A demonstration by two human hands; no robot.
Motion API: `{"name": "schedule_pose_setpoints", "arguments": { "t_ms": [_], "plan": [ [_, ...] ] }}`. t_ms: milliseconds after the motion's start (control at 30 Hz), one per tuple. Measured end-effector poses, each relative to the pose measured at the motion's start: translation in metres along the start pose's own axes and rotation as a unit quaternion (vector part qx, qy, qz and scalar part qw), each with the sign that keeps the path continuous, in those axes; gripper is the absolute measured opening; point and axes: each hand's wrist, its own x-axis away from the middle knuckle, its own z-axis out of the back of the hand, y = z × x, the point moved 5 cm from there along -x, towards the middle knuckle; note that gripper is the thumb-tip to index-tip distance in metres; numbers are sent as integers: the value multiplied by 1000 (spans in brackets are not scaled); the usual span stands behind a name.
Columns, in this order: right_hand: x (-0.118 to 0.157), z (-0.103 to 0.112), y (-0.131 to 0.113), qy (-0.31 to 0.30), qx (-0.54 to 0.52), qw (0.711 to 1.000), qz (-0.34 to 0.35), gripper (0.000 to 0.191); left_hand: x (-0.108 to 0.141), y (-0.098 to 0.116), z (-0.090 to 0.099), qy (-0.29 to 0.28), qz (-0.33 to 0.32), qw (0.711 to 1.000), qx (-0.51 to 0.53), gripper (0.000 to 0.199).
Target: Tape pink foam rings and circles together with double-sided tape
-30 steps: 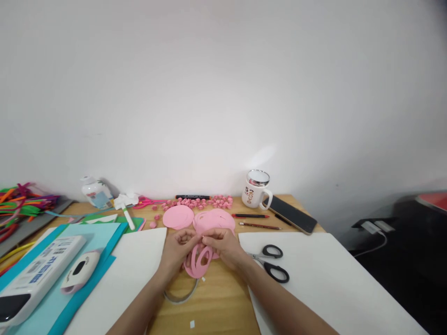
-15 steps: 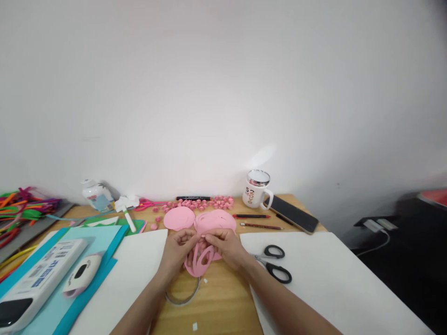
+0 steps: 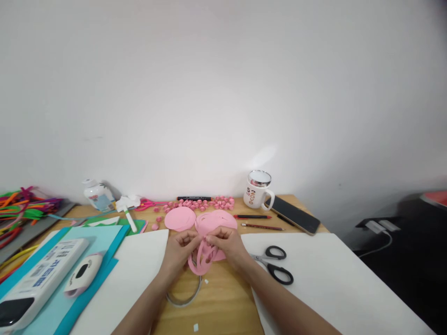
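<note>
Paper (image 3: 200,271) in pink loops is hanging from left hand (image 3: 177,252) and right hand (image 3: 228,244), both pinching it; black-handled scissors (image 3: 272,270) are lying nearby.

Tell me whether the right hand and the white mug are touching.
Apart. The head view shows the white mug beyond the right hand, with wooden tabletop and a red-and-black pen visible between them.

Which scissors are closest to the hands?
The black-handled scissors, lying on the white sheet beside the right hand. The other pair, the pink scissors, lies farther back, near the wall.
</note>
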Motion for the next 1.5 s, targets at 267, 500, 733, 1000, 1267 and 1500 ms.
{"name": "schedule_pose_setpoints", "arguments": {
  "t_ms": [267, 500, 733, 1000, 1267, 1500],
  "plan": [
    [3, 5, -13, 24, 41, 998, 48, 20, 2, 4, 0, -4, -14, 1000, -10, 23],
    [4, 5, 0, 31, -77, 995, -49, 20, 0, -5, -2, -26, 25, 998, 50, 24],
    [7, -2, 4, -32, -150, 981, -118, 24, 7, -5, -13, -108, 83, 985, 110, 27],
    [5, 3, 3, 25, -132, 986, -99, 26, 4, -9, -11, -101, 68, 988, 90, 29],
    [5, 3, 2, 13, -128, 989, -75, 36, 4, -7, -9, -63, 89, 989, 99, 27],
    [5, 1, -1, 20, -146, 987, -65, 42, 2, -6, -7, -53, 83, 989, 112, 28]
  ]
}}
